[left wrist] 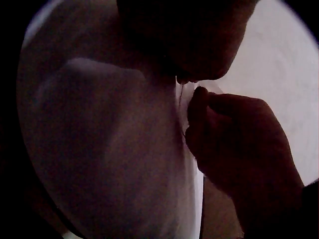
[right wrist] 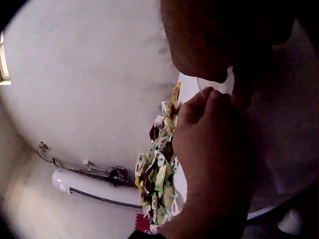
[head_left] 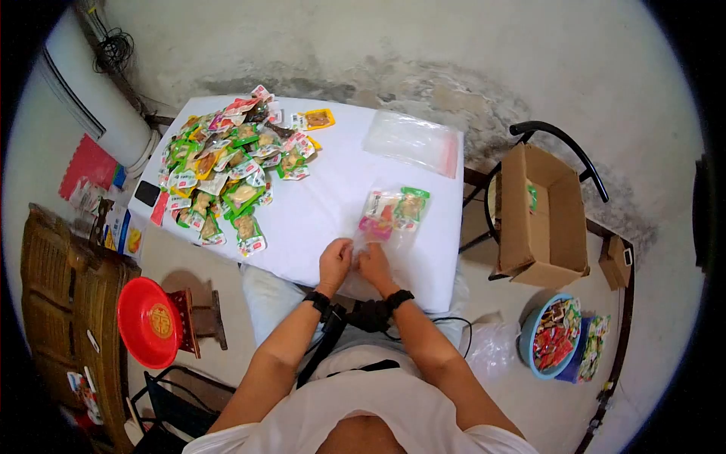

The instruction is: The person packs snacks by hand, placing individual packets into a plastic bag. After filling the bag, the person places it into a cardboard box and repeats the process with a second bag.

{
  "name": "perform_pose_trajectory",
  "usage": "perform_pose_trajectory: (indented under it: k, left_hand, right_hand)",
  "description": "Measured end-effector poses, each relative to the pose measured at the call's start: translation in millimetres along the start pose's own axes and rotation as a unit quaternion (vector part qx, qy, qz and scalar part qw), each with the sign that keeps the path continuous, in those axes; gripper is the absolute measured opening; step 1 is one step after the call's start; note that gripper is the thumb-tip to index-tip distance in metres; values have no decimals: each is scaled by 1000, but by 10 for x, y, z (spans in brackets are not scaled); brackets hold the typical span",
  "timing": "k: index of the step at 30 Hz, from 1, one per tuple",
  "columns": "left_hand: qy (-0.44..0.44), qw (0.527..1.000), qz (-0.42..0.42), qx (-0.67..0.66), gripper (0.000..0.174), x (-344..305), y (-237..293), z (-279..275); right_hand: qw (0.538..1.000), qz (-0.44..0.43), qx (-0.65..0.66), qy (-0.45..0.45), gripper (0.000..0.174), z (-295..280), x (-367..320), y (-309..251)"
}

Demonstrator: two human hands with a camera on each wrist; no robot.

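A clear plastic bag (head_left: 355, 284) lies at the front right of the white-covered table, its near end towards the person. Inside are a few small snack packets, among them a green-edged one (head_left: 411, 207) and a pink one (head_left: 376, 227). The left hand (head_left: 335, 265) pinches the near edge of this bag between thumb and fingers. Close beside it, the right hand (head_left: 375, 269) also grips the bag's edge. In the right wrist view the left hand (right wrist: 209, 119) shows its fingertips together on the film. Both wrist views are dark.
A large heap of snack packets (head_left: 227, 163) covers the table's left part, with a phone (head_left: 147, 194) at the edge. Flat clear bags (head_left: 412, 142) lie at the back right. Right of the table are a cardboard box (head_left: 541, 212) on a chair and a blue basin (head_left: 527, 349) of packets.
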State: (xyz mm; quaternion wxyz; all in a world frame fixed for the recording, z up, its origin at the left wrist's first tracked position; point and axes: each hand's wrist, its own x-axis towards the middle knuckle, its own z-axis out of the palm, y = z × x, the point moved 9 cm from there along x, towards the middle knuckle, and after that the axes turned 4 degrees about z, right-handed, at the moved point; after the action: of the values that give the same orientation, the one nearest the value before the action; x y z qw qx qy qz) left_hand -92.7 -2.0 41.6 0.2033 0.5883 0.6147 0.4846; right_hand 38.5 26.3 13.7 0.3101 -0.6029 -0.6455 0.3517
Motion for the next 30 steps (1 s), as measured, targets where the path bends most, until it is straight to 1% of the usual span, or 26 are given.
perform_pose_trajectory:
  k: [2, 3, 4, 5, 6, 7, 8, 9, 10, 11, 12, 14, 15, 16, 17, 18, 20, 21, 23, 24, 25, 26, 27, 29, 30]
  left_hand:
    - [-19, 999, -42, -29, 14, -26, -94, 44]
    - [-13, 999, -45, -26, 14, -41, -131, 48]
    - [-12, 1000, -12, -1, 14, -37, -101, 61]
    - [-8, 999, 21, 25, 14, -21, -72, 56]
    - [-22, 999, 13, 31, 14, -13, -18, 50]
    - [-11, 999, 11, 36, 14, -9, -20, 33]
    - [-2, 999, 31, 40, 14, -17, 20, 24]
    - [6, 998, 51, 43, 14, -24, 54, 14]
    - [-13, 999, 26, 22, 14, -20, 9, 36]
    - [-8, 999, 25, 24, 14, -19, 4, 27]
    - [-4, 999, 36, 25, 14, -24, 16, 32]
    - [2, 999, 45, 28, 14, -31, 38, 16]
    - [5, 998, 60, 25, 14, -30, 89, -3]
    - [7, 997, 76, 22, 13, -30, 130, -21]
    - [9, 997, 77, 22, 13, -27, 148, -39]
    - [3, 997, 74, 25, 13, -29, 152, -33]
    - [-1, 997, 71, 27, 12, -42, 145, -16]
    - [1, 996, 77, 33, 12, -47, 137, -9]
    - [6, 996, 83, 39, 12, -39, 151, -23]
    - [0, 996, 79, 38, 12, -39, 172, -31]
    - [-7, 997, 75, 37, 12, -36, 174, -25]
    - [-6, 996, 76, 36, 12, -28, 180, -27]
    - [-2, 996, 77, 36, 12, -32, 171, -26]
    - [3, 996, 79, 35, 12, -42, 141, -20]
    - [7, 996, 75, 36, 12, -45, 116, -19]
  right_hand:
    - [994, 37, 79, -63, 37, 264, 142, 362]
    - [994, 34, 80, -69, 37, 257, 145, 398]
    - [995, -75, -24, -54, 34, 207, 132, 259]
    - [973, -189, -125, -37, 31, 212, 100, 96]
    - [971, -200, -121, -44, 31, 259, 136, 147]
    - [989, -127, -30, -72, 19, 307, 234, 349]
    - [992, -50, 59, -100, 16, 378, 312, 562]
    - [991, -56, 59, -106, 16, 338, 305, 493]
    - [989, -109, -56, -78, 14, 222, 249, 319]
    - [971, -160, -169, -47, 13, 121, 195, 132]
    - [971, -165, -169, -49, 13, 59, 193, 44]
    - [985, -101, -108, -86, 15, 10, 245, 46]
    - [985, -104, -107, -88, 15, 40, 275, 64]
    - [996, -16, 26, -90, 16, 65, 349, 254]
    - [981, 73, 157, -89, 17, 109, 392, 455]
    - [981, 70, 157, -89, 17, 88, 380, 390]
    - [952, 136, 265, -72, 24, -19, 250, 258]
    - [952, 133, 264, -72, 24, -78, 205, 171]
    - [964, 126, 211, -99, 32, -111, 117, 72]
    - [964, 125, 211, -100, 32, -106, 94, 134]
    - [987, 48, 79, -131, 38, -66, 76, 110]
    - [985, -31, -54, -158, 45, 4, 37, 97]
    - [985, -32, -55, -158, 45, 3, -19, 88]
    - [993, -75, -55, -73, 33, -191, -150, -187]
    - [993, -76, -56, -73, 33, -252, -189, -287]
